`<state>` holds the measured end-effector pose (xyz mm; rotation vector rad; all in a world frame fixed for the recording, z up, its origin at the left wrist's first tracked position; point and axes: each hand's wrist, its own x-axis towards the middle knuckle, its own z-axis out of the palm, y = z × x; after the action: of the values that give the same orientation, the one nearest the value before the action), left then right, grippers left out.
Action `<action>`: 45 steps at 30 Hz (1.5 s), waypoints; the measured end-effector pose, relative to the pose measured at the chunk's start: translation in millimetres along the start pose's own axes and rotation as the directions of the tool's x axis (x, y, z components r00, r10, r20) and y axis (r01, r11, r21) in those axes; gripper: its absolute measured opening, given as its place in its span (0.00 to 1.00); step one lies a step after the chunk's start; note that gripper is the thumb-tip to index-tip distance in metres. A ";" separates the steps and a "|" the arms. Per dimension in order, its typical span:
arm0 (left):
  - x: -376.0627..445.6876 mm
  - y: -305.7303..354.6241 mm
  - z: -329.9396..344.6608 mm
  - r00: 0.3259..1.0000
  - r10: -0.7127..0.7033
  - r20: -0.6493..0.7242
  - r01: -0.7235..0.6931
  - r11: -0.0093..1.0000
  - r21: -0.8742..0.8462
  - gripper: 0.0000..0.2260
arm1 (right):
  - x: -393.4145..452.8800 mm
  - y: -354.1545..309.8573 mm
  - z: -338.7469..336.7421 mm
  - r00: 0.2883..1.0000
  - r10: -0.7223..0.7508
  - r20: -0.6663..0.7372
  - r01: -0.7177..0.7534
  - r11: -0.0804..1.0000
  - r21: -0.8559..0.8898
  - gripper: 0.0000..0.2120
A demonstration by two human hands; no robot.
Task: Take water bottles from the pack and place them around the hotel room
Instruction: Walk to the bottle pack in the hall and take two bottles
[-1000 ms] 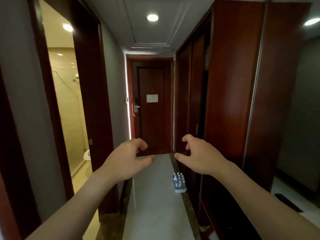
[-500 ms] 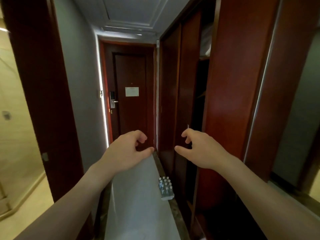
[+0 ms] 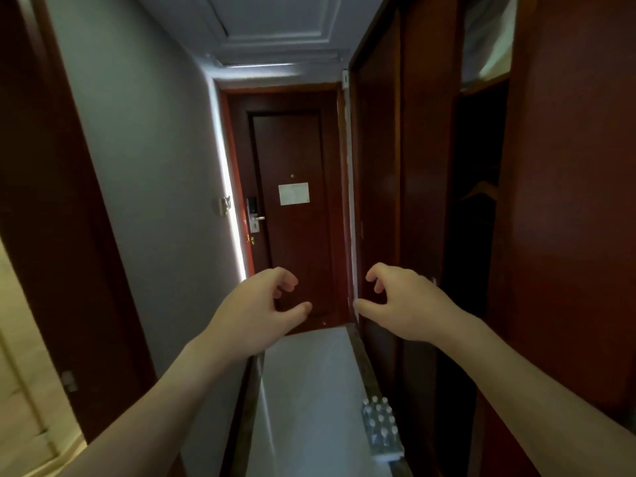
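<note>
The step in hand looks like the approach: the shrink-wrapped pack of clear plastic water bottles with white caps (image 3: 381, 427) stands untouched on the pale polished floor (image 3: 303, 390) of the narrow entry corridor, close against the base of the dark red-brown wooden wardrobe (image 3: 426, 201). The left hand (image 3: 256, 313) and the right hand (image 3: 407, 304) are held out in the air well above it, fingers loosely curled and holding nothing. The next move calls for stooping to the pack, tearing its wrap and drawing a bottle out.
</note>
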<state>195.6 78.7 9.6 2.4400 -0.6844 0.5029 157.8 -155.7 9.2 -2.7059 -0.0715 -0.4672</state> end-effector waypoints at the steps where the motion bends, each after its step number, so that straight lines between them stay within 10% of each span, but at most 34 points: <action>1: 17.7 -6.8 3.7 1.000 -0.008 -0.001 0.008 1.000 0.001 0.17 | 21.5 6.2 0.8 1.000 -0.006 -0.009 0.006 1.000 0.007 0.29; 24: 325.4 -272.7 207.4 0.966 0.089 0.243 -0.041 0.980 -0.195 0.17 | 354.9 106.9 197.1 0.956 0.288 0.053 -0.287 0.958 -0.015 0.27; 45: 464.2 -336.7 579.4 0.732 -0.034 0.680 0.192 0.969 -0.158 0.15 | 445.4 412.7 442.7 0.704 0.656 0.272 -0.706 0.689 0.167 0.12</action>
<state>873.0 -191.1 -354.8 2.3999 -0.8059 -0.5359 763.4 -371.8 -379.7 -2.2703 0.7611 0.0421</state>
